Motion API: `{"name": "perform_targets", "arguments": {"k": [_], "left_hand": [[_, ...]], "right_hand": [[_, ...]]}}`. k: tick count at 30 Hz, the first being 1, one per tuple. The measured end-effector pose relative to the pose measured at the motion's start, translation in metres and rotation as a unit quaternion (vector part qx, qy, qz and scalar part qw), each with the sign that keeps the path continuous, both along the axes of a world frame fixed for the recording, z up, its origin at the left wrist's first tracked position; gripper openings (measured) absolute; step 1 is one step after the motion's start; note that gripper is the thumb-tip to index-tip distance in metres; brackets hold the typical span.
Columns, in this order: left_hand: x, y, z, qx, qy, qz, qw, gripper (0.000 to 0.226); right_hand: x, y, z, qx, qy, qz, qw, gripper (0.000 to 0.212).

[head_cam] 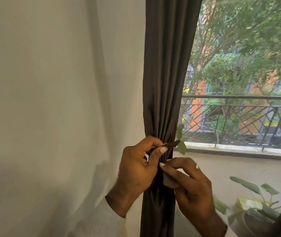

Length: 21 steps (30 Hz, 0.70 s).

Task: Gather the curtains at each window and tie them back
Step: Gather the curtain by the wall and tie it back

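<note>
A dark brown curtain [163, 82] hangs gathered into a narrow column at the left edge of the window [242, 74], its folds running straight down and narrowing to a waist low in the view, then dropping on below the hands. To its left stands a plain off-white wall [50, 100], matte, with soft grey shadows across it.

The left hand [136, 170] sits against the left side of the gathered waist, thumb and forefinger pinching the end of a thin dark tie strip [171, 144] that pokes out to the right, across the front of the folds. The right hand [187, 183] comes in from the lower right, fingers curled and tips pressed onto the curtain at the waist, just beside the left thumb; a pale bit of fabric [169, 181] shows under its fingers, and whether it is gripped cannot be told. A small ring shows on one finger. Both wrists end in pale sleeves [112, 221].

Through the glass: a metal railing [239, 115] with diagonal bars, green trees [247, 40], and orange building walls behind them, all blurred. A pale sill [239, 149] runs under the railing. Indoors at lower right, a leafy houseplant [249, 202] reaches up near the right forearm, one sprig rising beside the curtain at the tie
</note>
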<state>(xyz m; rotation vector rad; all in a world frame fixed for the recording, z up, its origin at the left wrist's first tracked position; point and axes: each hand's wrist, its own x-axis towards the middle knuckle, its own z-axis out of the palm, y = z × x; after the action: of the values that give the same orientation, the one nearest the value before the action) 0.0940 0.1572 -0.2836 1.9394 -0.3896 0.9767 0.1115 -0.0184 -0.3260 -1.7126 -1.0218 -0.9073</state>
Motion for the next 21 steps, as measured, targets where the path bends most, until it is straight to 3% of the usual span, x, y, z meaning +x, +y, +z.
{"name": "perform_targets", "arguments": {"k": [3,5,8,13,17,21], "left_hand": [[0.001,0.004,0.003,0.035,0.003,-0.002,0.999,0.015],[0.001,0.008,0.004,0.042,0.016,-0.007,0.999,0.02],[0.001,0.014,0.007,0.049,0.043,-0.018,0.998,0.023],[0.002,0.015,0.012,0.068,0.066,-0.045,0.995,0.022],[-0.002,0.013,0.015,0.088,0.06,-0.057,0.993,0.013],[-0.006,0.012,0.009,0.119,0.009,-0.035,0.992,0.039]], "right_hand": [[-0.004,0.001,0.019,0.064,0.089,-0.006,0.994,0.043],[-0.006,0.004,0.032,0.135,0.202,0.007,0.97,0.068],[0.002,-0.001,0.042,0.169,0.314,0.107,0.928,0.082],[0.013,-0.005,0.049,0.16,0.297,0.12,0.934,0.016],[0.017,-0.008,0.048,0.174,0.33,0.095,0.923,0.014],[0.019,-0.01,0.051,0.169,0.366,0.102,0.909,0.014]]}}
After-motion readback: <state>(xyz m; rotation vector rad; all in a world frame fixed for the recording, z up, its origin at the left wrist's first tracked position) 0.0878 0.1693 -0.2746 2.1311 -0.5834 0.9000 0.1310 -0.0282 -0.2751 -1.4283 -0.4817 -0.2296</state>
